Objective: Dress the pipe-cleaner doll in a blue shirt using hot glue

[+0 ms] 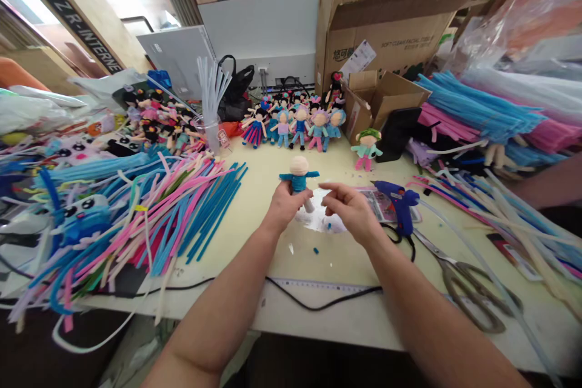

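**Steady the doll while you work its legs**

Your left hand [284, 205] is closed around the half-made doll [299, 177], upright just left of the blue glue gun [400, 203]. Your right hand [350, 209] hovers beside it, fingers loosely pinched on nothing I can make out. Keep the doll low over the table [254, 242], clear of the gun's nozzle.

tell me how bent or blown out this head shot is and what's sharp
Head view: wide-lens bending curves the pale yellow table edge and stretches the corners; the window at top left is blown out; the small blue-bodied doll in the left hand is sharp, as is the right hand.
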Available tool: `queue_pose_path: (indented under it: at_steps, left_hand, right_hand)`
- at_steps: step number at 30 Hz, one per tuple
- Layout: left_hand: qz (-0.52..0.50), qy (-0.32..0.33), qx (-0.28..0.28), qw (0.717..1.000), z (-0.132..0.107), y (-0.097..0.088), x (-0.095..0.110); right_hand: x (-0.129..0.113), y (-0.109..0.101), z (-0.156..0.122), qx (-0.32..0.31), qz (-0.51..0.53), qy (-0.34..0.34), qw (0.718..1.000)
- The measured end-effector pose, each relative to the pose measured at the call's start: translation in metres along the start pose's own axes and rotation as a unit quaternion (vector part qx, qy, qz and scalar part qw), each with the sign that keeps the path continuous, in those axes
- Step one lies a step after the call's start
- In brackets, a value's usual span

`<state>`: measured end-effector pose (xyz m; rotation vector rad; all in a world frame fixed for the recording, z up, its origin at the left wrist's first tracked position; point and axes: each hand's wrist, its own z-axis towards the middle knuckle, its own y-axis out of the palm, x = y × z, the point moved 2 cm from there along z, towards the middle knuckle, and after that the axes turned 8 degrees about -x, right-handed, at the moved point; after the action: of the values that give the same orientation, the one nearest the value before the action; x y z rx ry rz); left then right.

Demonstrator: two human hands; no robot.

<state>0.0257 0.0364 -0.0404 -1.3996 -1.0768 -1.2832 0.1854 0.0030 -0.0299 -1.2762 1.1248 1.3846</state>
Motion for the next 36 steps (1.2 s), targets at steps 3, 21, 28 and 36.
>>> queue_pose_path:
  at_steps: [3, 21, 28, 36]
  left_hand:
    - [0.023, -0.01, 0.014, 1.0, 0.0, -0.001, 0.0]
    - [0.024, 0.004, -0.117, 0.993, -0.016, 0.027, 0.007]
    - [0.05, 0.024, -0.095, 0.994, -0.018, 0.029, 0.001]
    - [0.067, 0.01, -0.081, 0.994, -0.024, 0.032, 0.015]
  right_hand:
    - [-0.005, -0.009, 0.0, 0.057, 0.021, -0.034, 0.998]
    - [-0.01, 0.005, -0.01, 0.068, -0.142, -0.174, 0.972]
    - [-0.012, 0.009, -0.012, 0.075, -0.076, -0.119, 0.987]
    - [-0.011, 0.006, -0.012, 0.098, -0.143, -0.114, 0.978]
